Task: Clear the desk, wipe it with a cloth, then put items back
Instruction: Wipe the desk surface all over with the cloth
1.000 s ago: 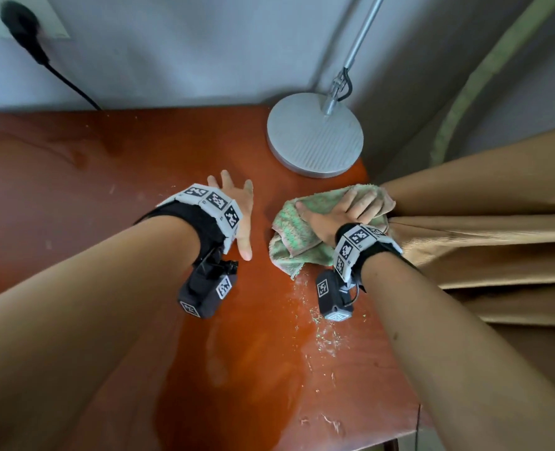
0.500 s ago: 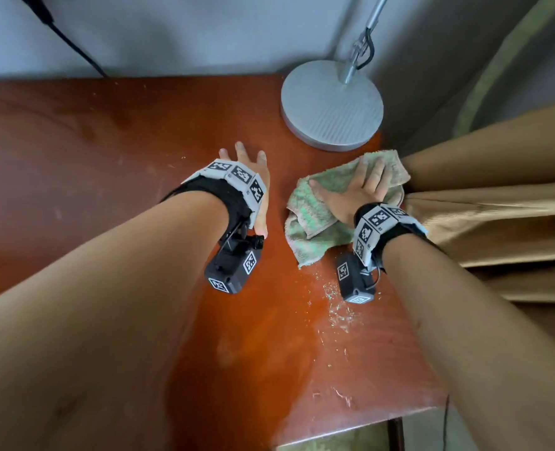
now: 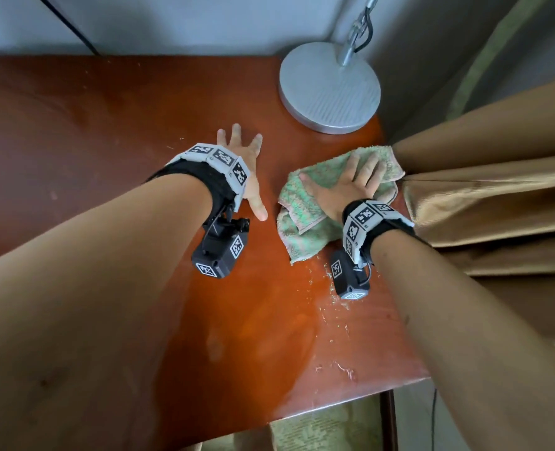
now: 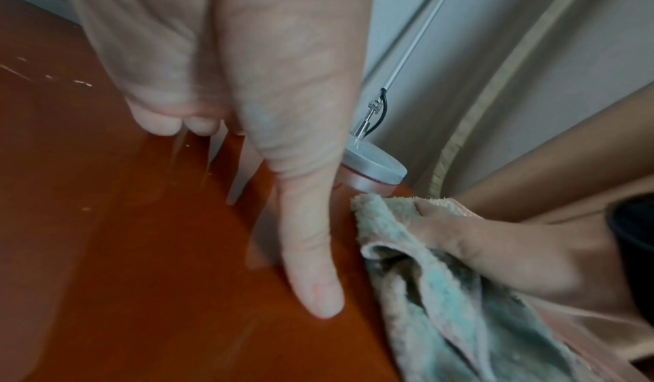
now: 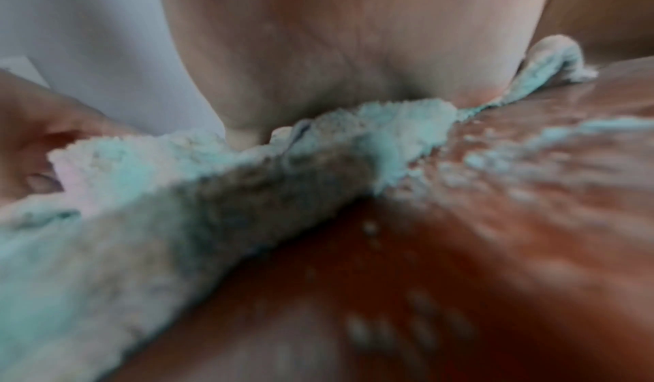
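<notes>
A crumpled green and pink cloth (image 3: 305, 209) lies on the red-brown desk (image 3: 107, 131) near its right edge. My right hand (image 3: 351, 183) presses flat on the cloth with straight, spread fingers. My left hand (image 3: 246, 170) rests flat on the bare desk just left of the cloth, fingers straight, thumb (image 4: 311, 262) pointing back toward me. In the left wrist view the cloth (image 4: 442, 290) sits beside that thumb. The blurred right wrist view shows the cloth (image 5: 177, 192) bunched under my palm (image 5: 318, 66), with pale specks on the wood.
A round grey lamp base (image 3: 329, 87) with a metal pole stands at the desk's back right corner, just beyond the cloth. A tan curtain (image 3: 497, 196) hangs against the desk's right edge. Pale crumbs (image 3: 331, 301) and a wet sheen mark the wood near me. A black cable (image 3: 71, 24) runs down the wall.
The right hand and cloth have slid a little toward the desk's right edge, near the curtain. The left hand stays flat beside them. The head view has shifted.
</notes>
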`<state>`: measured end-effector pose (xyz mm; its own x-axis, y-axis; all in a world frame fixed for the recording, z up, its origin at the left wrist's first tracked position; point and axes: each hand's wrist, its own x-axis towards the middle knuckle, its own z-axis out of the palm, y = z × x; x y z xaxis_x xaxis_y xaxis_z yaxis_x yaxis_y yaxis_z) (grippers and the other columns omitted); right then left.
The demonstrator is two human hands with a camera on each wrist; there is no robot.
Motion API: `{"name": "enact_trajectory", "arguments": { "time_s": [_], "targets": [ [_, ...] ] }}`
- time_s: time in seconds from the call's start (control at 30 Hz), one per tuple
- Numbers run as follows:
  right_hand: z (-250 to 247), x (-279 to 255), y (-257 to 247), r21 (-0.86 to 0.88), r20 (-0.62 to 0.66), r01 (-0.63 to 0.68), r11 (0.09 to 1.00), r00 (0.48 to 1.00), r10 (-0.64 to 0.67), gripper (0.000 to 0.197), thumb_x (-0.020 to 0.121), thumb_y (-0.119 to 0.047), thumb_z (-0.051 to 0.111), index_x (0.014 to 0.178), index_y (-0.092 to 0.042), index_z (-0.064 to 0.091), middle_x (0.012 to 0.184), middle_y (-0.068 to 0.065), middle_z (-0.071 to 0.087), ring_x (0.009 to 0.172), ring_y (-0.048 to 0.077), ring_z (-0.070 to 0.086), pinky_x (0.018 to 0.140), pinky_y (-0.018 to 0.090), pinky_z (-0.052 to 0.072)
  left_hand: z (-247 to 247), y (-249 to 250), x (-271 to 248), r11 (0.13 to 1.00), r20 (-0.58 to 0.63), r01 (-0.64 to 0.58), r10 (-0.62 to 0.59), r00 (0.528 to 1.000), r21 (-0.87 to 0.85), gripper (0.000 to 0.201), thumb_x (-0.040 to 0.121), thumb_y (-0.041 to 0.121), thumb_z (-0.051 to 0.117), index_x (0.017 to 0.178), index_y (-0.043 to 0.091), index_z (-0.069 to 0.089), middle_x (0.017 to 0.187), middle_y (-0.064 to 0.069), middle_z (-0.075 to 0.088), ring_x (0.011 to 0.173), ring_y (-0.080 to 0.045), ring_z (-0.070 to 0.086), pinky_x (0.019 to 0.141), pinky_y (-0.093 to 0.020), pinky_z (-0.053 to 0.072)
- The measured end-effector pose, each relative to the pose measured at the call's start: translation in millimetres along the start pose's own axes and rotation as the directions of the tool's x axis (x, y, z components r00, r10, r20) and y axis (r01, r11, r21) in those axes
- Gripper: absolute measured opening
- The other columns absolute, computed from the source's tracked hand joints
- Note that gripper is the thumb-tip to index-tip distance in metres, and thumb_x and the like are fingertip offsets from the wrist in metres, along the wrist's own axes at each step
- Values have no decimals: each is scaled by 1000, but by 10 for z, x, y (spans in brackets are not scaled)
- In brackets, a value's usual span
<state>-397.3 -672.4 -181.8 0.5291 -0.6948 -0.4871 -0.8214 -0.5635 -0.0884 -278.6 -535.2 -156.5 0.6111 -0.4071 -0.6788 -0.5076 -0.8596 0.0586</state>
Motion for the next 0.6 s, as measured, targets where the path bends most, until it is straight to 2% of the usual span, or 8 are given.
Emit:
{"name": "enact_trajectory", "arguments": {
  "time_s": [0.1,0.2,0.3,0.43,0.5,0.6],
  "targets": [
    [24,-141,160,-23,41,41,999,998,-40,121,67,-93,33,152,-23,-18,157,5,-31,144,23,-28,114,58,-12,32,-39,-116,999,-36,-35,34,999,-17,147,51,53,88,150,30,-18,156,-6,-25,145,-31,-18,115,-59,13],
    [-10,-207,398,-28,91,10,1000,996,-7,124,65,-93,39,150,-27,-22,155,1,-35,144,20,-30,115,58,-11,127,-86,-179,993,-107,-112,114,988,25,135,60,55,83,150,32,-15,158,-6,-22,145,-29,-17,115,-60,13],
    [-63,-304,553,-30,135,-44,999,990,48,124,65,-91,44,151,-30,-22,154,-2,-38,143,21,-31,116,59,-9,258,-119,-301,979,-65,-192,197,978,74,132,60,60,80,150,37,-14,157,-3,-25,145,-27,-20,113,-65,5],
    [72,-513,283,-11,160,-88,996,983,88,131,59,-95,44,150,-29,-24,154,3,-37,142,28,-32,114,64,-6,410,-150,-430,981,-10,-183,184,983,70,140,50,66,81,148,39,-16,155,-3,-30,142,-27,-27,108,-71,-3],
    [213,-661,17,-48,169,-10,999,985,18,132,56,-96,43,148,-30,-26,151,5,-41,140,29,-36,110,68,-12,461,-163,-447,979,14,-183,183,983,90,144,48,64,83,147,39,-19,153,-3,-33,141,-28,-29,107,-72,-3],
    [373,-870,-268,-65,186,129,990,976,-114,123,66,-88,49,149,-33,-24,149,2,-45,139,24,-38,108,66,-18,505,-203,-468,980,19,-172,170,985,104,146,50,54,87,147,39,-21,152,-2,-37,141,-29,-29,108,-71,2]
  ]
}}
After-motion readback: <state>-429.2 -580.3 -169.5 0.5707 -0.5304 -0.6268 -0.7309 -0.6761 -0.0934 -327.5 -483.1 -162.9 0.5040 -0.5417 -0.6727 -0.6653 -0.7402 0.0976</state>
